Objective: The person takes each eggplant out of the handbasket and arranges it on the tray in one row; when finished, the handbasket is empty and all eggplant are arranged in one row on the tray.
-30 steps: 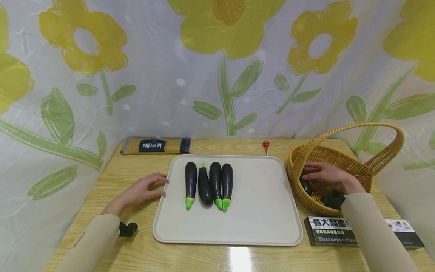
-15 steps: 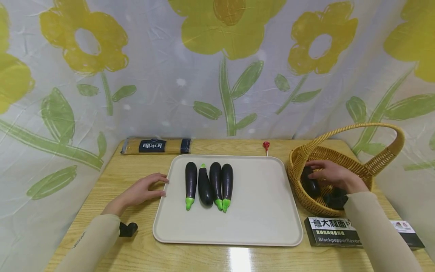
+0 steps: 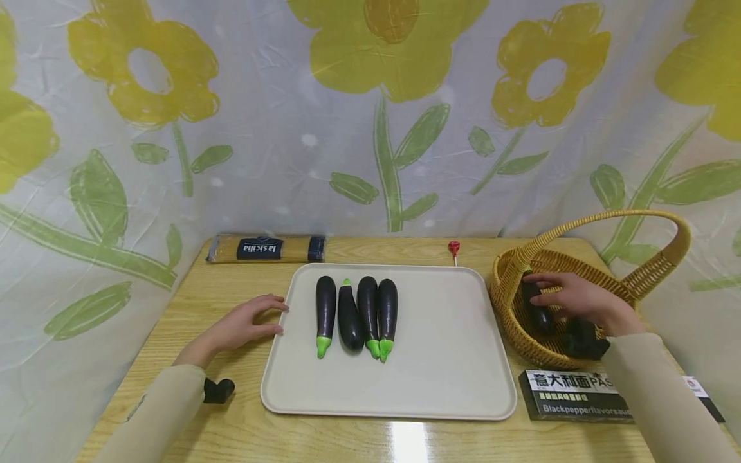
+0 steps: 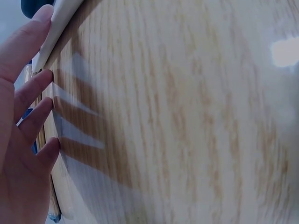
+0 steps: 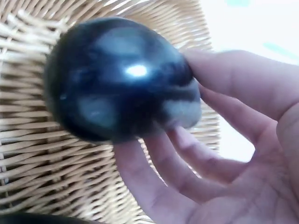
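Note:
In the head view my right hand [image 3: 581, 299] is inside the wicker basket [image 3: 523, 344], holding a dark purple eggplant [image 3: 539, 313]. The right wrist view shows the thumb on one side of this eggplant [image 5: 112, 84] and fingers on the other, with the basket weave behind. Several eggplants [image 3: 350, 318] lie side by side on the beige tray [image 3: 440, 360], left of its middle. One has its green stem pointing away, the others toward me. My left hand [image 3: 246, 325] rests at the tray's left edge, its fingers spread and holding nothing in the left wrist view.
A pasta packet [image 3: 266, 248] lies behind the tray's left corner. Behind the tray's right side is a red lollipop [image 3: 454, 247]. A black pasta box [image 3: 573, 395] lies in front of the basket, partly under my right sleeve. The basket's handle [image 3: 602, 213] arches upward.
My right hand has shifted right and slightly toward me within the basket, and the eggplant has moved with it, showing more of its length. The left hand has stayed still.

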`<action>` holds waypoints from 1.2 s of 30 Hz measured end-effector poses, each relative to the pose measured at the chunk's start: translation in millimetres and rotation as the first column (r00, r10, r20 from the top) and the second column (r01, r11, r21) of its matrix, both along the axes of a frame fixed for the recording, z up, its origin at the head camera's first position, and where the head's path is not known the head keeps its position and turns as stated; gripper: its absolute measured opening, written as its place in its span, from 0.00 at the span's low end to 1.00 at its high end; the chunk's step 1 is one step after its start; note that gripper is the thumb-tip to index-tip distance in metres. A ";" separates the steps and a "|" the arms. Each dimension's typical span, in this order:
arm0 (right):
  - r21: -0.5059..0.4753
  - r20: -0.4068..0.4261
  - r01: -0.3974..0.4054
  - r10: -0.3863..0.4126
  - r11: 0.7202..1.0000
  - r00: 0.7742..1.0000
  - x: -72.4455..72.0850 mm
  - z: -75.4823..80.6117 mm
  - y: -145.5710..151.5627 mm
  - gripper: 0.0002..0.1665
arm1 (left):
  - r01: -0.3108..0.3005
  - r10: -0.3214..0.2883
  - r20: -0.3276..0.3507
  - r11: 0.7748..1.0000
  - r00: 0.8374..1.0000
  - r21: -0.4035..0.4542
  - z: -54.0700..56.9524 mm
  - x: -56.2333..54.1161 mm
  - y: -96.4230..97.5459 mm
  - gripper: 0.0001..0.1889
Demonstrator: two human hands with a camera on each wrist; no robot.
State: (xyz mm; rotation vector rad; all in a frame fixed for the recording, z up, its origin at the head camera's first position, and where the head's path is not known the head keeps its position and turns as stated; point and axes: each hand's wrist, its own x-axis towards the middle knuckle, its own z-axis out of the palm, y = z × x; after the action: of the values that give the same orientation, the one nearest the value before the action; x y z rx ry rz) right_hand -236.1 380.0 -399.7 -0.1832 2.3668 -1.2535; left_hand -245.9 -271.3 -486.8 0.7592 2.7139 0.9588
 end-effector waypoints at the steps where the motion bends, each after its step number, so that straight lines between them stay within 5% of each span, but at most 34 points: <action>1: 0.015 -0.029 0.007 -0.006 1.000 1.000 2.3 3.7 0.5 0.39 | -0.002 0.002 0.001 1.000 1.000 -0.001 0.0 0.3 -0.1 0.23; 7: 0.108 -0.187 0.085 -0.064 0.991 0.980 26.8 25.3 0.9 0.38 | -0.006 0.006 0.002 1.000 1.000 -0.004 -0.4 0.7 -0.3 0.24; 12: 0.124 -0.339 0.134 -0.085 0.983 0.937 57.9 40.0 -2.2 0.32 | -0.012 0.012 0.007 1.000 1.000 0.000 -1.4 0.4 -0.9 0.25; 19: -0.020 -0.366 0.234 -0.225 0.972 0.903 101.8 47.6 -5.3 0.31 | -0.010 0.010 0.004 1.000 1.000 0.002 -1.4 0.6 -0.7 0.26; 21: -0.125 -0.360 0.234 -0.264 0.964 0.895 112.3 47.4 -7.1 0.31 | -0.011 0.011 0.005 1.000 1.000 0.002 -1.1 0.9 -0.6 0.26; 27: -0.448 -0.323 0.194 -0.360 0.873 0.875 138.6 52.9 -18.2 0.33 | -0.016 0.016 0.013 1.000 1.000 -0.003 -0.2 1.2 -0.1 0.26; 32: -0.535 -0.370 0.105 -0.344 0.838 0.863 149.4 61.6 -32.2 0.33 | -0.018 0.018 0.023 1.000 1.000 -0.001 0.4 1.6 0.0 0.26; 36: -0.481 -0.406 0.086 -0.309 0.872 0.860 152.1 68.9 -46.4 0.33 | -0.017 0.017 0.025 1.000 1.000 0.000 0.7 1.7 0.4 0.26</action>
State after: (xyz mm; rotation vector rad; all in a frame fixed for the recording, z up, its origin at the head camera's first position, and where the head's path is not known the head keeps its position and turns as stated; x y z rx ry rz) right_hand -83.9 333.6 -330.8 -0.4383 2.4881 -2.0605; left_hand -244.3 -270.9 -486.1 0.7210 2.7035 0.9651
